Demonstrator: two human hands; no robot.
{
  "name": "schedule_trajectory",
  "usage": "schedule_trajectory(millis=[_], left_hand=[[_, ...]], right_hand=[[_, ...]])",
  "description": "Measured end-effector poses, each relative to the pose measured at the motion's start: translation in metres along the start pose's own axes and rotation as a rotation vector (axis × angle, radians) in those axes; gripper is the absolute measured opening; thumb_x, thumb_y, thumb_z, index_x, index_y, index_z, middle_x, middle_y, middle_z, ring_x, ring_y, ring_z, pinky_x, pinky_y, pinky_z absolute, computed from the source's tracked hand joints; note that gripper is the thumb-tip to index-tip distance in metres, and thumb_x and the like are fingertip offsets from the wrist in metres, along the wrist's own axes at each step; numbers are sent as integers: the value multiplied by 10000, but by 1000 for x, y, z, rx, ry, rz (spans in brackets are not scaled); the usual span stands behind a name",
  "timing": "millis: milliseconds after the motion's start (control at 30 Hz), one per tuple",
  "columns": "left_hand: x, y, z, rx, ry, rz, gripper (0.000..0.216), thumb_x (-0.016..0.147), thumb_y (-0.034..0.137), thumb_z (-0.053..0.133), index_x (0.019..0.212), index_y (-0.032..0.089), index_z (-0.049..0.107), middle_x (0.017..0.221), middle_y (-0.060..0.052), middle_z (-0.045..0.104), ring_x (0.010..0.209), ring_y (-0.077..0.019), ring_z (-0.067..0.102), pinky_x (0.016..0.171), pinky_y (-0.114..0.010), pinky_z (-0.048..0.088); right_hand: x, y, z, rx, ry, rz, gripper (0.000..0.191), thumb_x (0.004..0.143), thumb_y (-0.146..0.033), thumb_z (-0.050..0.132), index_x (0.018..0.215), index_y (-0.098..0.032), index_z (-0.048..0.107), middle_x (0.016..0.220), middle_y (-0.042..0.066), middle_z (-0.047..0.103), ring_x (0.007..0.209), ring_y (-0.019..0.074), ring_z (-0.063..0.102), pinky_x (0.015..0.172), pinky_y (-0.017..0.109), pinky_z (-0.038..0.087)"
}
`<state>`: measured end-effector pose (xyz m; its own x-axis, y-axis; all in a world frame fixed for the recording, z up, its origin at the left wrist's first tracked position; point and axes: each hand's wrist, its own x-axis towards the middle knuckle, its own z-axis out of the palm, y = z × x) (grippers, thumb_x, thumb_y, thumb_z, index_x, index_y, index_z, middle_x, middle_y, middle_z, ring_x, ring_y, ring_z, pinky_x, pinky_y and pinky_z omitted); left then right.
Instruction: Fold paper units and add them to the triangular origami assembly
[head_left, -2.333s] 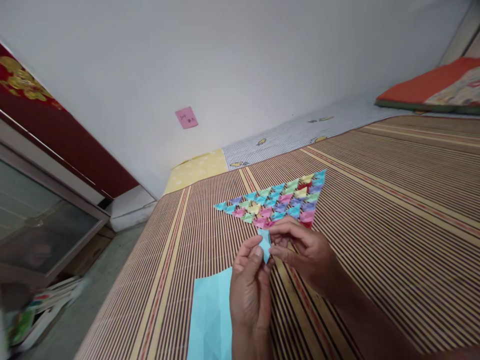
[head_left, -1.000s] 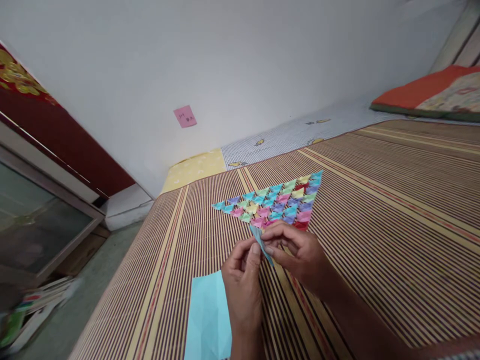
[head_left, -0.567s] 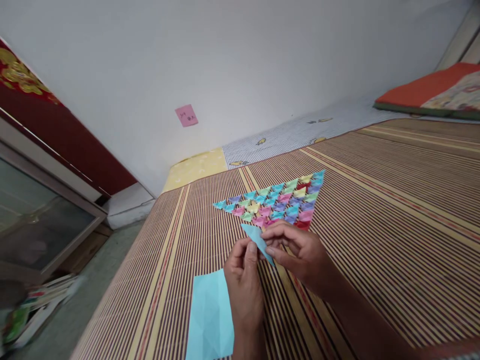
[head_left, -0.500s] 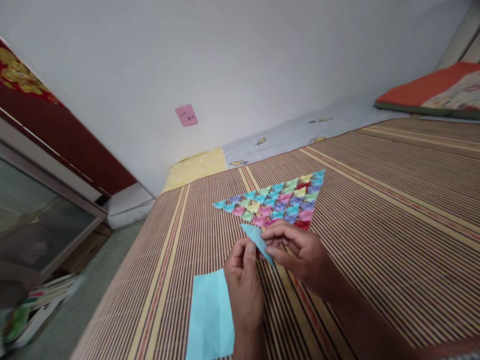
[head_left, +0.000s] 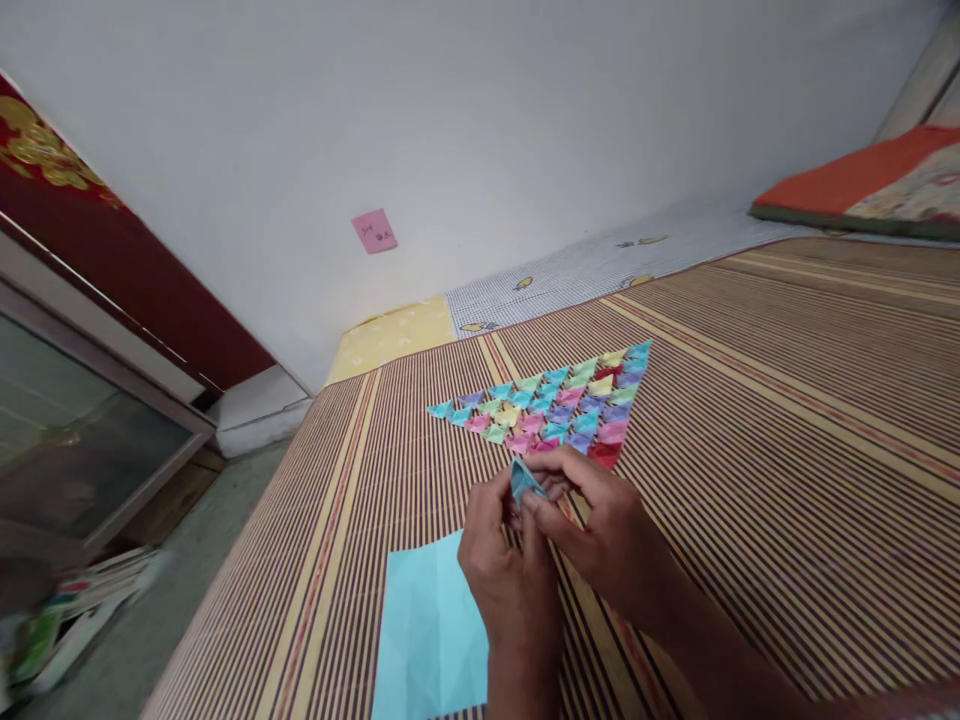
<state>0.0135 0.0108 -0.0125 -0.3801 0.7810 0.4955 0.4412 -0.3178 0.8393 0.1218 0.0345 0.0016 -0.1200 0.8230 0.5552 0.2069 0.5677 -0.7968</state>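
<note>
Between the fingers of both hands is a small folded piece of blue paper (head_left: 524, 482), its pointed tip facing up and away. My left hand (head_left: 501, 545) pinches it from the left with thumb and fingers. From the right, my right hand (head_left: 589, 503) grips it, thumb on the near side; the lower part of the paper is covered by fingers. Just beyond the hands lies a triangle of many small folded paper pieces (head_left: 559, 405) in several colours. A creased light-blue paper sheet (head_left: 427, 630) lies left of my left forearm, which covers part of it.
A striped woven mat (head_left: 750, 430) covers the bed under everything. A pink note (head_left: 374, 231) is stuck on the white wall (head_left: 525, 130). An orange-and-green cushion (head_left: 832, 180) rests at the far right. Left of the bed edge are the floor and a glass-paned door (head_left: 82, 440).
The blue paper was a flat, wider triangle; now it is bent into a smaller pointed shape. My left hand has shifted slightly right, and the hands are closer together.
</note>
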Motion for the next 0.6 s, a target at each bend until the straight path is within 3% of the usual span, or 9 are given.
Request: schedule_trajectory(millis=[67,133,200,333,467,600], left_hand=[[-4,-1,4,84,50,125,213,898,186,622,1084,210,722,886,-45,695,747,-170,638,663,-269,504],[-7,-3,7,128,110,123,235,912,192,597,1118,200,710,905,-54,710,749,-172,652,668,-278,512],[-8,-4,7,143,140,21,281,895,179,589,1155,196,696,928,-59,734,751,-177,672,672,-287,522],[-6,-3,5,-2,42,-175,342,876,152,574,1192,217,688,1014,-50,768,863,-187,716,744,-289,545],[-5,3,5,-164,39,-242,300,905,209,598,1183,248,705,1161,-46,752,1065,-196,696,888,-296,531],[-7,8,7,-295,178,-276,169,858,268,699,1014,211,666,885,-25,748,809,-175,721,720,-263,550]], right_hand=[[-2,2,3,-33,35,5,148,948,-158,565,1060,-210,646,916,24,684,814,171,655,725,274,524],[-3,5,4,-99,70,-41,148,957,-140,545,1038,-200,654,893,27,666,786,168,638,704,275,511],[-4,8,5,-159,111,-128,185,949,-93,525,1026,-189,663,910,38,659,827,172,637,739,281,505],[-3,11,4,-155,152,-225,234,937,-45,497,1006,-180,676,922,47,651,893,172,639,803,284,503],[-1,10,3,33,170,-87,201,915,-71,546,946,-206,691,884,20,639,827,158,626,723,256,500],[1,9,3,306,175,74,200,875,-72,555,845,-225,681,832,-5,626,786,145,619,671,224,498]])
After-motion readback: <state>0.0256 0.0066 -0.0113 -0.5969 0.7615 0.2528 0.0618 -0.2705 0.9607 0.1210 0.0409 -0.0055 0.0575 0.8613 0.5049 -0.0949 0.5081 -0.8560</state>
